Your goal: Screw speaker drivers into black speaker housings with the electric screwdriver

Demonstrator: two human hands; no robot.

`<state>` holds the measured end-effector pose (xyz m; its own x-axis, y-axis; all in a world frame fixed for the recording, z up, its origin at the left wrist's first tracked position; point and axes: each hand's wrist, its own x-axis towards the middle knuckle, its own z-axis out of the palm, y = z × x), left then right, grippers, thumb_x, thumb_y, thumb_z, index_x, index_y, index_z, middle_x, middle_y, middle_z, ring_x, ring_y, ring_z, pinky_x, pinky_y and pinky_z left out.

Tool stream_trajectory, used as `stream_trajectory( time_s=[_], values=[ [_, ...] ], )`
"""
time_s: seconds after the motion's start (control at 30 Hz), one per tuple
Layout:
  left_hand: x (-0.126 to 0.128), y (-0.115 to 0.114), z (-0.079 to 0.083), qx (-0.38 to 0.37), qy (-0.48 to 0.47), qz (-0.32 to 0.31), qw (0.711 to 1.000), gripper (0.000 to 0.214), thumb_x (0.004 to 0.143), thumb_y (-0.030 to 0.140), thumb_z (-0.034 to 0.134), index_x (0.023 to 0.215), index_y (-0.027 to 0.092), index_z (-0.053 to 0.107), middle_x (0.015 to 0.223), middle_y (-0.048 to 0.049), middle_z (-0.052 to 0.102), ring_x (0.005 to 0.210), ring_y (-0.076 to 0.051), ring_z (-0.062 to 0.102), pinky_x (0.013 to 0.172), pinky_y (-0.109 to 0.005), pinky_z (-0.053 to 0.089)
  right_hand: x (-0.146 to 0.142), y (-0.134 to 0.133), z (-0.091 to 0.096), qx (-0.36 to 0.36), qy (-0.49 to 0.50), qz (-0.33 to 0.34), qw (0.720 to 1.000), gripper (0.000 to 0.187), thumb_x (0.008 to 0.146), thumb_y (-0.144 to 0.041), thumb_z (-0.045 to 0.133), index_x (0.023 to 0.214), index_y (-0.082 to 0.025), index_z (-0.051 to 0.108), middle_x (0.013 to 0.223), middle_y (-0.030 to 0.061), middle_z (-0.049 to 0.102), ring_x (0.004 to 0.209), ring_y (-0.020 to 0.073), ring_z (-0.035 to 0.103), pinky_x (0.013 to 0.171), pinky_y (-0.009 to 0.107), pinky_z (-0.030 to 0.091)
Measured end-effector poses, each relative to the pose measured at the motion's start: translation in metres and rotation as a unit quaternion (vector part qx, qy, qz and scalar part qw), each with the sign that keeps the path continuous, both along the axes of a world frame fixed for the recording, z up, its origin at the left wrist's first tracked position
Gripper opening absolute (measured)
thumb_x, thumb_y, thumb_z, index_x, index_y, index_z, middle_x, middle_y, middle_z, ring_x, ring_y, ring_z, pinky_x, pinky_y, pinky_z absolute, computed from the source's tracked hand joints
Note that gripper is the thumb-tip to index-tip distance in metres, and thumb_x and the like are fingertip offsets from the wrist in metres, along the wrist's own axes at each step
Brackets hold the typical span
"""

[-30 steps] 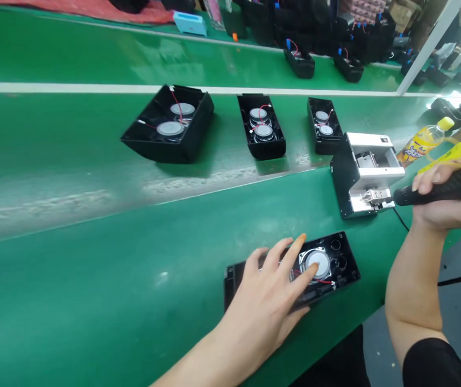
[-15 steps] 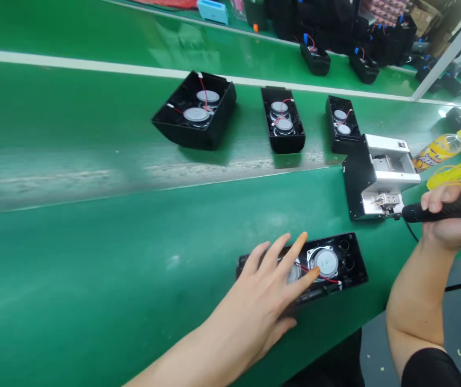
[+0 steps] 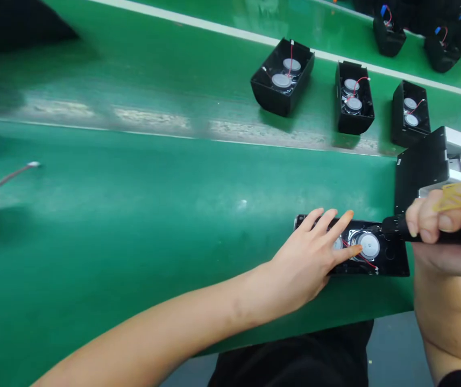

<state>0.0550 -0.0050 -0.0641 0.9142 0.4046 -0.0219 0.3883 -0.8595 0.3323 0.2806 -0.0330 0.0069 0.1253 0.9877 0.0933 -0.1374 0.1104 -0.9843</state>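
Note:
A black speaker housing (image 3: 391, 257) lies open on the green bench near its front edge, with two round silver drivers and red wires inside. My left hand (image 3: 313, 258) lies flat on its left half, fingers spread and pressing it down. My right hand (image 3: 442, 226) is wrapped round a black electric screwdriver (image 3: 395, 230) held sideways. The tool's tip is over the housing's upper right corner. A yellow coiled cord loops over my right fingers.
Three more open black housings (image 3: 282, 78) (image 3: 353, 99) (image 3: 411, 110) with drivers sit on the conveyor belt behind. A black and white screw feeder box (image 3: 424, 169) stands just behind my right hand. A loose cable (image 3: 4, 180) lies at far left.
The view has swung left and down. My right hand has brought the screwdriver from the feeder box down to the housing's right end. My left hand stays on the housing.

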Motion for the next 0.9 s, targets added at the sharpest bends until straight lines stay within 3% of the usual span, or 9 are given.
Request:
stream_trajectory(
  time_s=[0.1, 0.2, 0.27, 0.4, 0.73, 0.8, 0.9],
  values=[
    [0.001, 0.000, -0.001, 0.011, -0.008, -0.003, 1.000, 0.080, 0.080, 0.030, 0.084, 0.153, 0.039, 0.052, 0.168, -0.0151, 0.036, 0.146, -0.043, 0.043, 0.118, -0.060, 0.035, -0.018, 0.011, -0.001, 0.062, 0.041, -0.009, 0.997, 0.031, 0.085, -0.065, 0.073, 0.082, -0.034, 0.077, 0.053, -0.0035, 0.059, 0.038, 0.0173, 0.047, 0.040, 0.034, 0.044],
    [0.001, 0.000, -0.002, 0.022, -0.005, -0.007, 1.000, 0.076, 0.084, 0.032, 0.081, 0.154, 0.040, 0.052, 0.167, -0.0156, 0.038, 0.145, -0.042, 0.044, 0.117, -0.058, 0.035, -0.029, 0.014, -0.013, 0.116, 0.039, -0.044, 0.991, 0.048, 0.070, -0.065, 0.088, 0.108, -0.039, 0.078, 0.058, -0.0065, 0.060, 0.037, 0.0151, 0.045, 0.038, 0.030, 0.041],
    [0.002, 0.000, -0.004, 0.029, -0.004, -0.007, 1.000, 0.079, 0.083, 0.034, 0.083, 0.154, 0.040, 0.051, 0.168, -0.0161, 0.037, 0.145, -0.043, 0.043, 0.117, -0.058, 0.034, -0.031, 0.016, -0.024, 0.118, 0.048, -0.035, 0.991, 0.052, 0.069, -0.067, 0.087, 0.111, -0.037, 0.077, 0.060, -0.0064, 0.060, 0.038, 0.0148, 0.046, 0.038, 0.030, 0.041],
    [0.003, 0.000, -0.004, 0.040, -0.008, -0.011, 0.999, 0.080, 0.081, 0.035, 0.084, 0.154, 0.039, 0.051, 0.167, -0.0169, 0.037, 0.142, -0.042, 0.045, 0.115, -0.056, 0.034, -0.028, 0.022, -0.039, 0.173, 0.058, -0.021, 0.983, 0.059, 0.078, -0.078, 0.070, 0.115, -0.032, 0.075, 0.062, -0.0054, 0.057, 0.035, 0.0128, 0.041, 0.033, 0.028, 0.034],
    [0.002, -0.001, -0.003, 0.052, -0.017, -0.012, 0.998, 0.084, 0.077, 0.039, 0.087, 0.154, 0.038, 0.052, 0.164, -0.0202, 0.039, 0.138, -0.043, 0.049, 0.114, -0.055, 0.035, -0.028, 0.024, -0.047, 0.165, 0.046, -0.028, 0.985, 0.062, 0.078, -0.082, 0.068, 0.114, -0.033, 0.075, 0.060, -0.0053, 0.055, 0.035, 0.0117, 0.039, 0.032, 0.026, 0.033],
    [0.002, -0.001, -0.003, 0.049, -0.017, -0.013, 0.999, 0.084, 0.077, 0.038, 0.087, 0.154, 0.038, 0.052, 0.164, -0.0204, 0.039, 0.138, -0.043, 0.048, 0.114, -0.056, 0.034, -0.029, 0.024, -0.047, 0.166, 0.053, -0.021, 0.985, 0.058, 0.079, -0.079, 0.069, 0.112, -0.031, 0.076, 0.060, -0.0050, 0.056, 0.036, 0.0114, 0.040, 0.032, 0.025, 0.034],
    [0.003, 0.000, -0.003, 0.034, -0.007, -0.017, 0.999, 0.085, 0.078, 0.035, 0.086, 0.155, 0.038, 0.050, 0.167, -0.0210, 0.034, 0.142, -0.044, 0.044, 0.115, -0.058, 0.033, -0.031, 0.024, -0.046, 0.148, 0.053, 0.004, 0.988, 0.038, 0.086, -0.065, 0.068, 0.102, -0.032, 0.077, 0.057, -0.0050, 0.056, 0.035, 0.0119, 0.041, 0.032, 0.024, 0.037]
  ],
)
